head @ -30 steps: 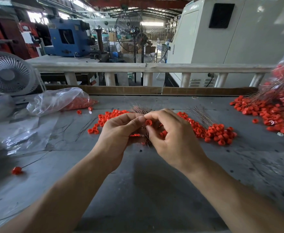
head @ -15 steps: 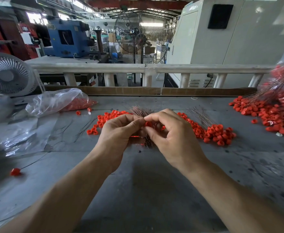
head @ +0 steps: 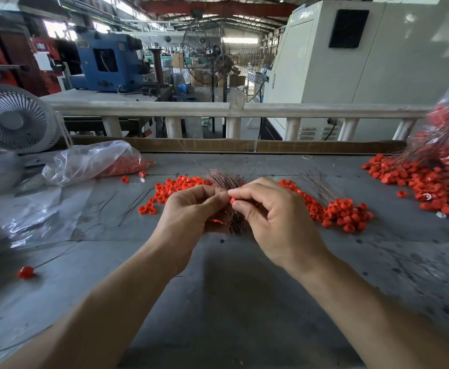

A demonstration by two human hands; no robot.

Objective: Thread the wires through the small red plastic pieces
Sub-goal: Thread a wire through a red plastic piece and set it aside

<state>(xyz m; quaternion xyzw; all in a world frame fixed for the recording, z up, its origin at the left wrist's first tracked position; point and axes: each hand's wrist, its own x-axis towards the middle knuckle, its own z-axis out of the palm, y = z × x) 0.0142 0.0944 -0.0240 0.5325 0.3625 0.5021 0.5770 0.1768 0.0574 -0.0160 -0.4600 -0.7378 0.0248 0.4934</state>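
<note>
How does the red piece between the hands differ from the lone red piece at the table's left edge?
The pinched red piece is held off the table in the right hand, against the left hand; the lone red piece lies untouched on the table. The lone one already trails a wire. Both are small red plastic.

No text, label, brand or number can be read anywhere; the white papers on the red machine at the far left are too blurred to tell.

Plastic bag [head: 90,162] lies left on the table [head: 234,288], piled pieces [head: 343,214] right.
</note>
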